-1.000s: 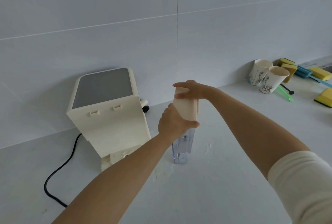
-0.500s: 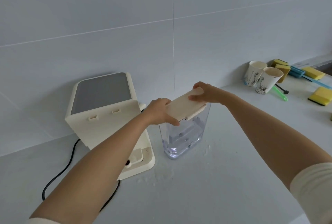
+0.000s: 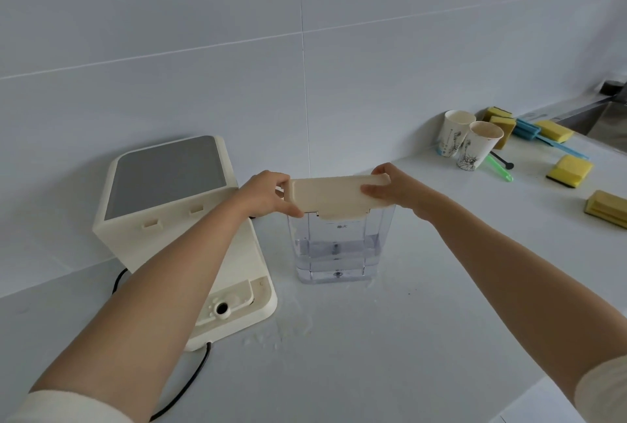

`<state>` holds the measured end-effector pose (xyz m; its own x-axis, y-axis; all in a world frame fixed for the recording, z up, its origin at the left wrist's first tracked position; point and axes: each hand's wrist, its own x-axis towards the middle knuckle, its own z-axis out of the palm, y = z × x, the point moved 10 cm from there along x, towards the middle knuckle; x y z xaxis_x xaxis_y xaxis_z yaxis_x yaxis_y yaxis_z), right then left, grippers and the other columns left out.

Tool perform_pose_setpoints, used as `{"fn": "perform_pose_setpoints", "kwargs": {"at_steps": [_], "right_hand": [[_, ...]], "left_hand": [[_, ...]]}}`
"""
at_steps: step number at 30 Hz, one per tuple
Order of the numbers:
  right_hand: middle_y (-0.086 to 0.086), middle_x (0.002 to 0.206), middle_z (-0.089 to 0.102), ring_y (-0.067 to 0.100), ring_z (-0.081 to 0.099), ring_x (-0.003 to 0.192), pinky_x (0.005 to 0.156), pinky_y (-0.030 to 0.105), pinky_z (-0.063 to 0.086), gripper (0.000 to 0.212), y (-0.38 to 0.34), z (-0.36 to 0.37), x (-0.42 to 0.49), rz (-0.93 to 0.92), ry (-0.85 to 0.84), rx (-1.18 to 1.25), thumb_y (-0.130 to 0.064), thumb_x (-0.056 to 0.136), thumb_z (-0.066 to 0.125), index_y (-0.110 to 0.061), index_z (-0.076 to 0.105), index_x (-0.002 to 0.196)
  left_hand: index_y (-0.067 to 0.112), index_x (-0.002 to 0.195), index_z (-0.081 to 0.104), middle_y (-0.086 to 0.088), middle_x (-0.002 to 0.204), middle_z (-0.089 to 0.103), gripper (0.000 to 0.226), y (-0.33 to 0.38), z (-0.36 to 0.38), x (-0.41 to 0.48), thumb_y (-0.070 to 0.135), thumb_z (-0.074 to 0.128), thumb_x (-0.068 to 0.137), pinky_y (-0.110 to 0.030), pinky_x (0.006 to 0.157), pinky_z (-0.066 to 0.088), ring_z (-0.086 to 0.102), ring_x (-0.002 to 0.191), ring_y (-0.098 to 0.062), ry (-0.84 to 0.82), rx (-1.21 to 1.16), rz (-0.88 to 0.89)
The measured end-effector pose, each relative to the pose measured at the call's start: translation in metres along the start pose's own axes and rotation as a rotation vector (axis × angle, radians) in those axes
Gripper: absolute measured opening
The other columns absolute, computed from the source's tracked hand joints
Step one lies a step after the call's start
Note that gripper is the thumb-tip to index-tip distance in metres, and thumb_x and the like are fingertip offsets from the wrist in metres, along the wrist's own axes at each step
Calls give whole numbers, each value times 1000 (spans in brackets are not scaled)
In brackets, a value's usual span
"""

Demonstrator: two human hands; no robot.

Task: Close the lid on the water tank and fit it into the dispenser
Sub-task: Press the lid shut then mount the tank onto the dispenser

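Observation:
A clear water tank (image 3: 337, 253), partly filled with water, stands upright on the white counter (image 3: 373, 354), just right of the cream dispenser (image 3: 176, 219). A cream lid (image 3: 330, 197) lies across the tank's top. My left hand (image 3: 268, 195) grips the lid's left end and my right hand (image 3: 393, 187) grips its right end. The dispenser's rear base (image 3: 234, 307), with a round port, is bare and faces me, its upper part hidden by my left forearm.
A black power cord (image 3: 190, 385) runs from the dispenser toward the front left. Two paper cups (image 3: 468, 142), several yellow sponges (image 3: 570, 171), a blue brush and a green stick lie at the back right. A tiled wall stands close behind. Water spots wet the counter around the tank.
The tank has turned so its broad side faces me. My hands have moved apart to the two ends of the lid, which now lies level.

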<state>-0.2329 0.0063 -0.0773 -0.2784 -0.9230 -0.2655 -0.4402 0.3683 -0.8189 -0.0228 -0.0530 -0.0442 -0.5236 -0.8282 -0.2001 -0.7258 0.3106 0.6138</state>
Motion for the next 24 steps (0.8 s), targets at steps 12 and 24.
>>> {"fn": "perform_pose_setpoints", "kwargs": {"at_steps": [12,24], "right_hand": [[6,137,37,23,42,110,86,31,39,79,17,3,-23,-1,-30,193,-36,81,61,-28,13,144],[7,145,36,25,32,134,113,48,28,95,61,39,-20,13,-164,146,-14,67,77,-21,19,142]], "left_hand": [[17,148,-3,-4,154,26,109,-14,37,-5,15,75,72,-25,101,31,37,136,-22,-107,-222,-60],[12,139,32,2,133,45,82,-41,75,1,15,77,70,-26,102,30,39,128,-17,-14,-378,-129]]}}
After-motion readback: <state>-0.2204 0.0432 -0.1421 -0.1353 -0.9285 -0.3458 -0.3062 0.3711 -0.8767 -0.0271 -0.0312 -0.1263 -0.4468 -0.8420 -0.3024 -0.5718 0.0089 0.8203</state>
